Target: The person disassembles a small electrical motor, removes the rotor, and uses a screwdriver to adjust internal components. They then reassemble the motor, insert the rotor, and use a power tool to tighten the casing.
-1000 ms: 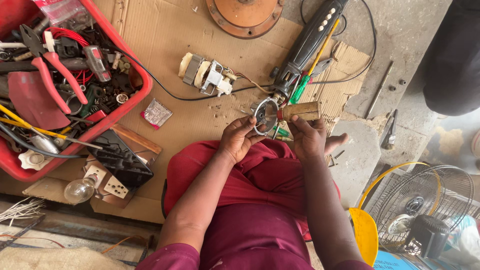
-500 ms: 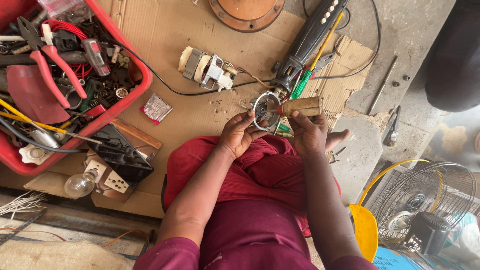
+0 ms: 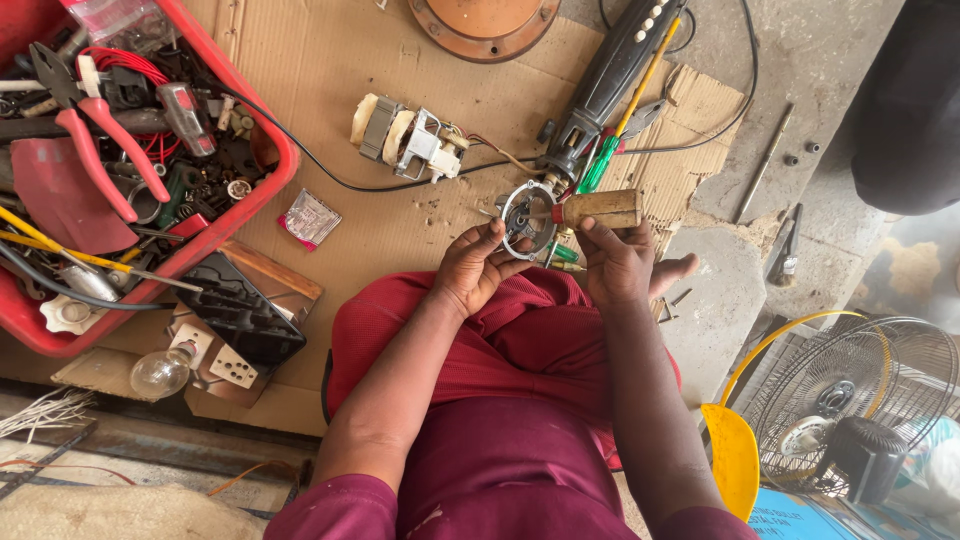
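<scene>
- A red plastic tray [image 3: 262,190] is seen at the far left, crammed with red-handled pliers [image 3: 95,150], wires and small parts; its right rim lies on the cardboard sheet [image 3: 330,60]
- Below the tray, a black ribbed block [image 3: 240,312], a white socket plate [image 3: 232,368] and a clear light bulb [image 3: 160,372] are crowded at the cardboard's lower left edge
- A small foil packet [image 3: 310,218] lies alone just right of the tray, with bare cardboard around it
- A small motor with wound coils [image 3: 405,140] is set further up, a black cable running past it
- The left hand [image 3: 475,270] is held over the lap, its fingers clamped on the lower rim of a round metal ring part [image 3: 525,215]
- The right hand [image 3: 620,262] is closed around a wooden tool handle [image 3: 600,208], which touches the ring
- A black handheld power tool [image 3: 610,85] and a green-handled screwdriver [image 3: 598,165] lie just above the hands, leaving little room there
- At the right, the cardboard ends in a ragged edge; bare concrete floor [image 3: 800,60] with a thin metal rod [image 3: 765,160] follows
- A wire fan guard [image 3: 860,400] fills the lower right corner
</scene>
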